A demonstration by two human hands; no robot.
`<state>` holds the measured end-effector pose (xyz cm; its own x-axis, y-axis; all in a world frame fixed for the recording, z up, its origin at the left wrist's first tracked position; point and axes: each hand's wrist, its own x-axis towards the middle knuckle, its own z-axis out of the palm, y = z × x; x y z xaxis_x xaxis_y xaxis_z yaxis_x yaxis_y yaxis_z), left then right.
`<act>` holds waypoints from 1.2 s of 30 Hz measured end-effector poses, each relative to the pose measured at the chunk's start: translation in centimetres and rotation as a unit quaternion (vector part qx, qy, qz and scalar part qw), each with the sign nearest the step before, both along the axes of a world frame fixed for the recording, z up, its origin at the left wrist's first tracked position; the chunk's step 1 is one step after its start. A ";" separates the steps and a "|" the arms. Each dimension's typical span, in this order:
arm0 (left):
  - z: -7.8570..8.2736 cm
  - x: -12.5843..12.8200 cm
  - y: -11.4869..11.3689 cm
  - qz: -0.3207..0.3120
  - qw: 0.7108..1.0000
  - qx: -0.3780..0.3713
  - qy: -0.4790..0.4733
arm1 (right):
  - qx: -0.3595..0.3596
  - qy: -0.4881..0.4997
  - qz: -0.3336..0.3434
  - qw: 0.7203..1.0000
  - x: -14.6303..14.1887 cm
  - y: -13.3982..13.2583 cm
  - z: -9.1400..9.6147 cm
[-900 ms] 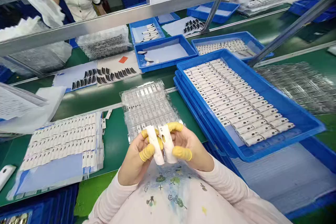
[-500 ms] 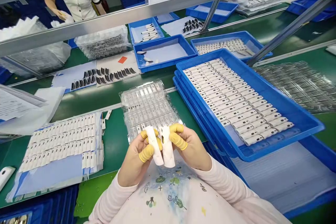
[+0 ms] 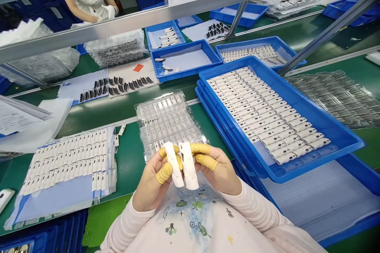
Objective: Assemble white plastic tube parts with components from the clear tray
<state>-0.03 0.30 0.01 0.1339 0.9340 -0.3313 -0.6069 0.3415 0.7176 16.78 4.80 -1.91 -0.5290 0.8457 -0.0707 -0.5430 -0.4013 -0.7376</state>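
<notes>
My left hand (image 3: pixel 152 184) grips a narrow white plastic piece (image 3: pixel 174 166) upright, yellow finger cots on thumb and fingertips. Right beside it, my right hand (image 3: pixel 218 170) holds a second white piece (image 3: pixel 189 166), also with yellow cots. The two pieces stand side by side, touching or nearly so, close to my chest. Just beyond them lies a clear blister tray (image 3: pixel 168 120) with a few white parts in its pockets. To the right sits a blue tray (image 3: pixel 335 126) filled with rows of the same white pieces.
A sheet of white pieces on blue paper (image 3: pixel 68 162) lies at left. Farther back are blue bins (image 3: pixel 185 59), black curved parts (image 3: pixel 118 85) on paper, bagged stacks and empty clear trays (image 3: pixel 338 95). A metal shelf rail (image 3: pixel 148 17) crosses above. Another person (image 3: pixel 89 2) works behind it.
My right fingers shifted along their white piece, the index finger stretching out across it. The person behind the rail moved their hands to the right. My left hand stayed put.
</notes>
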 end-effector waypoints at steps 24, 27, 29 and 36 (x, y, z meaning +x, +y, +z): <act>-0.1 0.5 -0.1 0.034 0.998 0.042 0.029 | -0.110 0.092 0.051 0.988 -0.7 0.4 -0.1; -0.1 0.5 -0.1 0.037 0.997 0.051 0.041 | -0.116 0.084 0.047 0.989 -0.8 0.5 0.2; 0.0 0.4 -0.2 0.023 0.998 0.049 0.041 | -0.123 0.086 0.049 0.987 -0.9 0.6 0.3; -0.2 0.3 -0.3 0.014 0.999 0.022 0.026 | -0.138 0.105 0.042 0.984 -1.0 0.8 0.4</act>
<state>0.23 0.00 -0.20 0.0909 0.9510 -0.2956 -0.5778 0.2921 0.7622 15.80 5.58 -1.49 -0.6244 0.7618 -0.1725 -0.6281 -0.6210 -0.4689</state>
